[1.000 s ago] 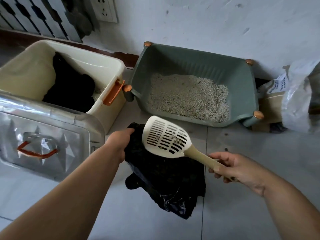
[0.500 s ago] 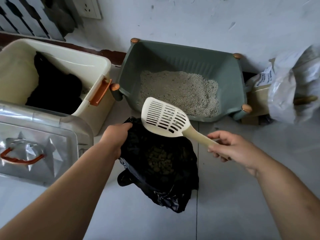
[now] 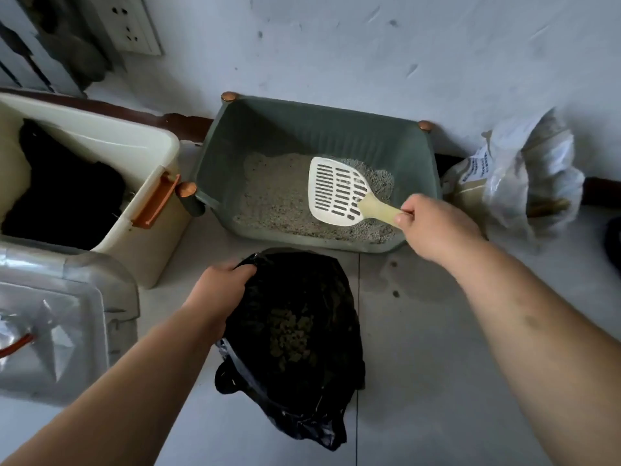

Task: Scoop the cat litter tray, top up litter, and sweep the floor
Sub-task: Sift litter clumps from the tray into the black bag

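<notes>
A green litter tray [image 3: 413, 153] stands against the wall, holding grey litter [image 3: 275, 196]. My right hand [image 3: 437, 227] grips the handle of a cream slotted scoop [image 3: 336, 193], whose empty head hovers over the litter on the tray's right side. In front of the tray, a black plastic bag [image 3: 295, 331] lies open on the floor with brownish clumps inside. My left hand [image 3: 218, 290] holds the bag's left rim.
A cream bin [image 3: 148, 153] with an orange handle and black contents stands to the left. In front of it lies a clear plastic lid [image 3: 77, 317]. A translucent bag [image 3: 514, 176] leans by the wall on the right. Small specks [image 3: 395, 292] dot the tiled floor.
My right hand has carried the scoop from above the black bag back over the litter tray. The scoop's clumps now lie in the bag. My left hand keeps its hold on the bag.
</notes>
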Action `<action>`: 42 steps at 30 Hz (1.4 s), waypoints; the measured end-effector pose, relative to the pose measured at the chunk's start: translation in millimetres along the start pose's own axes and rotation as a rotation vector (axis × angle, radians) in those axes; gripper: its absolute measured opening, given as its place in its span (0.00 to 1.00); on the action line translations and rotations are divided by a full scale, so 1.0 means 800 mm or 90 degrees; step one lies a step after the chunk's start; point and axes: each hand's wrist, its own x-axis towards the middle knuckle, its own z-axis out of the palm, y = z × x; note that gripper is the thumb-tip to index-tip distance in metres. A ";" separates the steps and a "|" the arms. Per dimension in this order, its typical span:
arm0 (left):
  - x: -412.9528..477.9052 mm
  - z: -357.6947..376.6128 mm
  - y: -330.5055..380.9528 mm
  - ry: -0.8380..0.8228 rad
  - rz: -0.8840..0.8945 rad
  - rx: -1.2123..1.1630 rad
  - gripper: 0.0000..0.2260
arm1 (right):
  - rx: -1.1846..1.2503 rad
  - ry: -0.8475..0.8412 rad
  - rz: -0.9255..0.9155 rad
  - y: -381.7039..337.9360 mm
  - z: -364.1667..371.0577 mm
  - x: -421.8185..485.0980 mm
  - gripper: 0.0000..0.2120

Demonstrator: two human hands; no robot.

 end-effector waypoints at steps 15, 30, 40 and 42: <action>-0.014 0.018 0.003 0.004 -0.002 0.012 0.09 | -0.307 -0.088 0.037 -0.022 -0.032 0.037 0.16; -0.005 0.024 0.000 0.010 -0.005 0.004 0.09 | -0.561 -0.162 0.113 -0.036 -0.059 0.090 0.21; 0.006 0.032 0.002 0.009 -0.015 0.001 0.09 | -0.570 -0.254 0.032 -0.049 -0.060 0.102 0.02; 0.007 0.032 0.002 0.011 -0.016 0.001 0.09 | -0.582 -0.276 -0.008 -0.052 -0.059 0.109 0.04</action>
